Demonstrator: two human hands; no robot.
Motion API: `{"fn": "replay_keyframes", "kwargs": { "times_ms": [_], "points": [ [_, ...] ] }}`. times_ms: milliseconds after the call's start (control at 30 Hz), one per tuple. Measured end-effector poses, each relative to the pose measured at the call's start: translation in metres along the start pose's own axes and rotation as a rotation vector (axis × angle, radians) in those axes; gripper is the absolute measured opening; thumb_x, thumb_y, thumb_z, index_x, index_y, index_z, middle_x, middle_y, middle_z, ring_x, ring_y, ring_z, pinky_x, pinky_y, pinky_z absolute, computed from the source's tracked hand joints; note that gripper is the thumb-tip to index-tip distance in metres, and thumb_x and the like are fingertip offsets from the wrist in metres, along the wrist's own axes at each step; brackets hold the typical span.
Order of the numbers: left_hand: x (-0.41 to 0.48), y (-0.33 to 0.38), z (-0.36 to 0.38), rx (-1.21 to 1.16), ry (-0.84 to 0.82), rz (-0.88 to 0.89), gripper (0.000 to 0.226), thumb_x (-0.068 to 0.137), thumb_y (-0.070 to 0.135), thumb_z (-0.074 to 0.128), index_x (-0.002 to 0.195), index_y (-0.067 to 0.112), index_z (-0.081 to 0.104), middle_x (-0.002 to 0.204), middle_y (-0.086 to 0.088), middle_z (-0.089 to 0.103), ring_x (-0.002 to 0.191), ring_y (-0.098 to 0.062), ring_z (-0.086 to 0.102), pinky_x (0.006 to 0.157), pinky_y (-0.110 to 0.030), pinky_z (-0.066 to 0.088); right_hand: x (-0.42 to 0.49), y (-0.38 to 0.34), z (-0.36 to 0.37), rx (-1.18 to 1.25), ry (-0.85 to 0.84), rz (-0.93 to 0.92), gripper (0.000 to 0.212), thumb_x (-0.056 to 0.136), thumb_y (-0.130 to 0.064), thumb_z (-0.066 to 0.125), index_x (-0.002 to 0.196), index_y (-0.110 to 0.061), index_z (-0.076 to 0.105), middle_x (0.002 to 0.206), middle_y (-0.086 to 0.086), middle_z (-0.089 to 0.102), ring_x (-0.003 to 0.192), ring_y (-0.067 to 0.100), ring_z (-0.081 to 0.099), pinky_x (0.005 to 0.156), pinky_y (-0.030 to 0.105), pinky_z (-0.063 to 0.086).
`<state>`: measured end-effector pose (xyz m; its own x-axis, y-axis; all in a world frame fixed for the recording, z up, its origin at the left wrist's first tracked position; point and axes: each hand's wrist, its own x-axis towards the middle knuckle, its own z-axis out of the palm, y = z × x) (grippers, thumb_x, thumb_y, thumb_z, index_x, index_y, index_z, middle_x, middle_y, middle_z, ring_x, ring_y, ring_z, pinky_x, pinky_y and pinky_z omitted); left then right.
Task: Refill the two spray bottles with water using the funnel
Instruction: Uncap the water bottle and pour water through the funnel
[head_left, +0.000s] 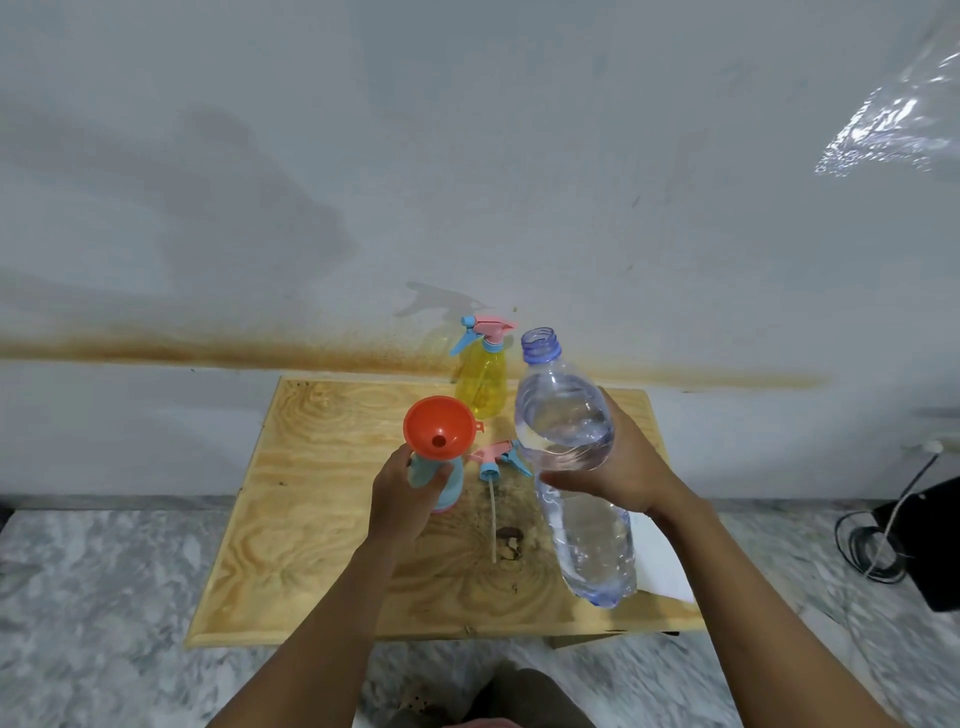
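Note:
An orange funnel sits in the neck of a light-blue spray bottle on the wooden table. My left hand grips that bottle just under the funnel. My right hand holds a large clear water bottle, uncapped and lifted above the table, its mouth pointing up to the right of the funnel. The blue bottle's pink-and-blue spray head lies on the table with its tube pointing toward me. A yellow spray bottle with its head on stands at the back.
A white sheet of paper lies at the table's right edge, partly behind the water bottle. A dark stain marks the table's middle. The wall stands right behind the table. A black object with cables rests on the marble floor at the right.

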<state>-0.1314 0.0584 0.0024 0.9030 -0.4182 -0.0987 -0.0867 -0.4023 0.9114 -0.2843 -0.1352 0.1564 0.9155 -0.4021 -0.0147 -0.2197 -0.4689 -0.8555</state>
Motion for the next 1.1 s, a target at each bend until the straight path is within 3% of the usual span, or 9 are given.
{"fn": "replay_keyframes", "kwargs": {
  "times_ms": [200, 300, 467, 667, 733, 800, 933, 1033, 1100],
  "points": [
    [0.002, -0.001, 0.001, 0.014, -0.002, 0.006, 0.048, 0.085, 0.039, 0.077, 0.124, 0.016, 0.061, 0.107, 0.003, 0.064, 0.098, -0.016, 0.059, 0.068, -0.021, 0.045, 0.003, 0.006, 0.004, 0.048, 0.116, -0.001, 0.086, 0.055, -0.034, 0.093, 0.130, -0.034, 0.052, 0.124, -0.010, 0.065, 0.114, 0.014, 0.065, 0.095, 0.048, 0.055],
    [0.002, -0.002, 0.001, 0.017, 0.006, 0.013, 0.047, 0.085, 0.039, 0.076, 0.123, 0.018, 0.061, 0.106, 0.003, 0.064, 0.098, -0.015, 0.060, 0.069, -0.022, 0.044, 0.004, 0.010, 0.006, 0.056, 0.156, -0.003, 0.083, 0.056, -0.029, 0.093, 0.130, -0.026, 0.054, 0.122, -0.004, 0.066, 0.111, 0.018, 0.067, 0.093, 0.051, 0.056],
    [-0.001, -0.001, 0.002, 0.023, -0.009, 0.017, 0.044, 0.087, 0.039, 0.074, 0.124, 0.020, 0.059, 0.107, 0.003, 0.065, 0.100, -0.018, 0.062, 0.067, -0.017, 0.042, 0.004, 0.010, 0.004, 0.098, 0.260, -0.036, 0.076, 0.055, -0.029, 0.088, 0.124, -0.017, 0.058, 0.113, -0.001, 0.069, 0.104, 0.016, 0.069, 0.085, 0.035, 0.056],
    [-0.016, 0.002, -0.003, 0.003, 0.041, -0.049, 0.065, 0.083, 0.037, 0.079, 0.137, 0.015, 0.051, 0.130, -0.001, 0.059, 0.113, -0.016, 0.056, 0.082, -0.032, 0.047, 0.005, 0.012, -0.003, 0.156, 0.376, -0.020, 0.081, 0.052, -0.029, 0.089, 0.124, -0.025, 0.052, 0.114, -0.006, 0.067, 0.102, 0.007, 0.068, 0.082, 0.024, 0.055],
    [-0.032, 0.009, -0.004, 0.119, 0.135, -0.052, 0.059, 0.084, 0.043, 0.075, 0.129, 0.011, 0.053, 0.123, -0.001, 0.058, 0.106, -0.016, 0.056, 0.079, -0.034, 0.047, 0.007, 0.013, -0.008, 0.161, 0.395, -0.026, 0.079, 0.054, -0.025, 0.089, 0.123, -0.029, 0.050, 0.115, -0.008, 0.066, 0.103, 0.006, 0.067, 0.085, 0.029, 0.057],
    [-0.053, 0.015, -0.003, 0.219, 0.202, 0.012, 0.047, 0.085, 0.056, 0.066, 0.108, 0.016, 0.061, 0.103, 0.003, 0.062, 0.092, -0.017, 0.059, 0.069, -0.035, 0.048, 0.010, 0.014, -0.013, 0.171, 0.404, -0.044, 0.079, 0.056, -0.023, 0.089, 0.123, -0.031, 0.050, 0.116, -0.009, 0.064, 0.105, 0.006, 0.066, 0.088, 0.032, 0.057],
    [-0.080, 0.032, 0.012, 0.323, 0.098, 0.208, 0.039, 0.083, 0.063, 0.048, 0.081, 0.027, 0.062, 0.076, 0.012, 0.060, 0.071, -0.005, 0.057, 0.058, -0.031, 0.045, 0.017, 0.024, -0.023, 0.190, 0.416, -0.085, 0.081, 0.059, -0.025, 0.091, 0.128, -0.027, 0.049, 0.119, -0.005, 0.064, 0.110, 0.013, 0.066, 0.091, 0.042, 0.058],
    [-0.077, 0.069, 0.040, 0.317, -0.041, 0.450, 0.044, 0.084, 0.056, 0.059, 0.110, 0.021, 0.065, 0.100, 0.008, 0.068, 0.088, -0.010, 0.065, 0.070, -0.033, 0.055, 0.026, 0.034, -0.031, 0.215, 0.415, -0.097, 0.083, 0.061, -0.024, 0.093, 0.130, -0.021, 0.049, 0.122, 0.000, 0.063, 0.112, 0.017, 0.066, 0.093, 0.047, 0.057],
    [-0.069, 0.107, 0.060, 0.205, -0.229, 0.404, 0.074, 0.080, 0.054, 0.072, 0.142, 0.022, 0.047, 0.129, 0.014, 0.054, 0.112, -0.001, 0.054, 0.089, -0.022, 0.049, 0.032, 0.037, -0.038, 0.236, 0.413, -0.107, 0.083, 0.061, -0.020, 0.093, 0.131, -0.019, 0.048, 0.123, 0.001, 0.063, 0.112, 0.016, 0.065, 0.094, 0.043, 0.056]
  ]
}}
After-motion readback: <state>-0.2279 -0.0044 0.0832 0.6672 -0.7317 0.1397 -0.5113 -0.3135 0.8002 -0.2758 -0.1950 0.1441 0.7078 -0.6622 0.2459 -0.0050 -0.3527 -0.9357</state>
